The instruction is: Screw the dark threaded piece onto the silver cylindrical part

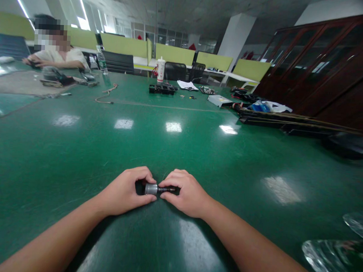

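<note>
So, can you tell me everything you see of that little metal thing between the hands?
The small metal-looking piece shows a silver, fairly smooth cylinder on the left and a thinner, dark shaft with ring-like bands on the right. It lies crosswise in front of the person, low over the green tabletop. The left grip pinches the cylinder, the right grip the shaft. I can't tell whether the two parts are joined or whether it touches the table.

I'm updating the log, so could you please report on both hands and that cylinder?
Left hand holding silver cylinder; right hand pinching dark rod. Cylinder and rod in line. Cord farther off on table.
</note>
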A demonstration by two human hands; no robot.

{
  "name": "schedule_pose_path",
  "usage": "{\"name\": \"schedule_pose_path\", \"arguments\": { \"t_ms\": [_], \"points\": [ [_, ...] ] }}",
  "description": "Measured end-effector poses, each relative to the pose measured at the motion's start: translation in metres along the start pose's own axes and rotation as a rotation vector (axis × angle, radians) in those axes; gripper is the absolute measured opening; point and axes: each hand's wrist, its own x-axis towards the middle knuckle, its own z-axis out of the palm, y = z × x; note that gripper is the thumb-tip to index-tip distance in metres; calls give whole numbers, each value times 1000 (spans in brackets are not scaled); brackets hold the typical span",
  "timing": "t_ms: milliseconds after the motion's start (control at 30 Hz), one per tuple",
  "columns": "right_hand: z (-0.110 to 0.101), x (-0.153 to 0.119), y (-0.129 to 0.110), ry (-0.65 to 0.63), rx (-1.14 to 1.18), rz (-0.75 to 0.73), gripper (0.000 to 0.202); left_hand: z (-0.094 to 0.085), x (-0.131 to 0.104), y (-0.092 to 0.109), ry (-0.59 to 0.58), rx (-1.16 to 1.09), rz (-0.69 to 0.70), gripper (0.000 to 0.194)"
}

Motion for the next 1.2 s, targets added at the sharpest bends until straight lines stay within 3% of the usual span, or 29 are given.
{"name": "schedule_pose_path", "arguments": {
  "t_ms": [1200],
  "points": [
    [-7,1,0,12,-8,-11,17,3,4,1,6,39,-16,19]
  ]
}}
